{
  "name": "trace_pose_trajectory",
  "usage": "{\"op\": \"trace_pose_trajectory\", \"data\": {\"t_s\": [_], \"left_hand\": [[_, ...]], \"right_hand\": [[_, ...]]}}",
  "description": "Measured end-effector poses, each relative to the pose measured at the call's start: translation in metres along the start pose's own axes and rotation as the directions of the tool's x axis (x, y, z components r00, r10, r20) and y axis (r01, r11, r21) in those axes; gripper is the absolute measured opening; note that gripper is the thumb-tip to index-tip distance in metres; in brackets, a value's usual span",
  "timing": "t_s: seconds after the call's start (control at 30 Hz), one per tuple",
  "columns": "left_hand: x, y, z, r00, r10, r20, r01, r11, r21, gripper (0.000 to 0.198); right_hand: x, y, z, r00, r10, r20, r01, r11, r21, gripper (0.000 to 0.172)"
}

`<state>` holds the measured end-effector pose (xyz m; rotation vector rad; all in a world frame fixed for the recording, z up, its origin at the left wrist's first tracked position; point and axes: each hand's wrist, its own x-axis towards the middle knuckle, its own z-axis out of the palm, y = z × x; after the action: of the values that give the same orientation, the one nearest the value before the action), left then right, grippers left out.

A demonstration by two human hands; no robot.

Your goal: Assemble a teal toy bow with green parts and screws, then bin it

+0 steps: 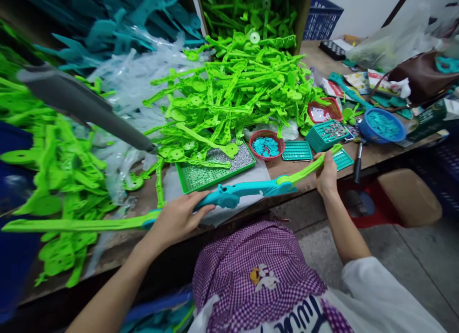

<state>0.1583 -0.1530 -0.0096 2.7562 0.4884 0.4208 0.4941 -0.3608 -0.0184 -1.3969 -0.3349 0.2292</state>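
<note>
A long jointed plastic part, turquoise in the middle with lime-green ends, stretches across in front of me. My left hand is closed around its turquoise section, thumb and fingers wrapped on it. My right hand grips the lime-green arm at the other end. Toward the left, a long green piece runs on past my left wrist. Behind the part lies a green tray of small metallic pieces, with some green plastic parts resting over it.
A large heap of lime-green parts fills the table's middle. A red basket of turquoise pieces, teal trays and a blue bowl stand at right, near a dark-handled tool. A grey tool hangs at left.
</note>
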Motion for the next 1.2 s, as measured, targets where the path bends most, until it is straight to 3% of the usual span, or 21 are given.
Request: {"op": "trace_pose_trajectory", "data": {"t_s": [0.1, 0.23, 0.4, 0.57, 0.77, 0.93, 1.07, 1.2], "left_hand": [[-0.006, 0.005, 0.001, 0.999, -0.005, -0.053, 0.01, 0.996, 0.091, 0.038], [-0.024, 0.015, 0.01, 0.984, 0.076, -0.16, -0.043, 0.979, 0.2, 0.027], [-0.061, 0.03, 0.021, 0.925, 0.135, -0.357, -0.014, 0.947, 0.322, 0.032], [-0.092, 0.034, 0.029, 0.907, 0.112, -0.405, 0.038, 0.938, 0.345, 0.045], [-0.103, 0.029, 0.04, 0.892, 0.048, -0.449, 0.11, 0.941, 0.319, 0.039], [-0.106, 0.031, 0.043, 0.934, -0.069, -0.35, 0.188, 0.929, 0.318, 0.029], [-0.103, 0.031, 0.031, 0.961, -0.26, -0.095, 0.277, 0.903, 0.329, 0.031], [-0.093, 0.031, 0.022, 0.931, -0.32, 0.175, 0.277, 0.933, 0.232, 0.035]], "right_hand": [[-0.005, 0.003, -0.008, 0.994, 0.106, 0.027, -0.107, 0.994, 0.027, 0.054], [-0.024, 0.004, -0.013, 0.991, 0.134, 0.017, -0.136, 0.984, 0.115, 0.043], [-0.041, 0.002, -0.009, 0.974, 0.187, 0.124, -0.188, 0.982, -0.009, 0.039], [-0.051, 0.012, 0.003, 0.943, 0.288, 0.164, -0.3, 0.952, 0.054, 0.035], [-0.061, 0.029, 0.004, 0.945, 0.273, 0.181, -0.295, 0.949, 0.107, 0.024], [-0.067, 0.036, -0.008, 0.942, 0.283, 0.178, -0.298, 0.953, 0.06, 0.019], [-0.068, 0.039, -0.012, 0.937, 0.309, 0.163, -0.325, 0.942, 0.082, 0.018], [-0.07, 0.045, -0.014, 0.923, 0.342, 0.178, -0.366, 0.922, 0.13, 0.02]]}}
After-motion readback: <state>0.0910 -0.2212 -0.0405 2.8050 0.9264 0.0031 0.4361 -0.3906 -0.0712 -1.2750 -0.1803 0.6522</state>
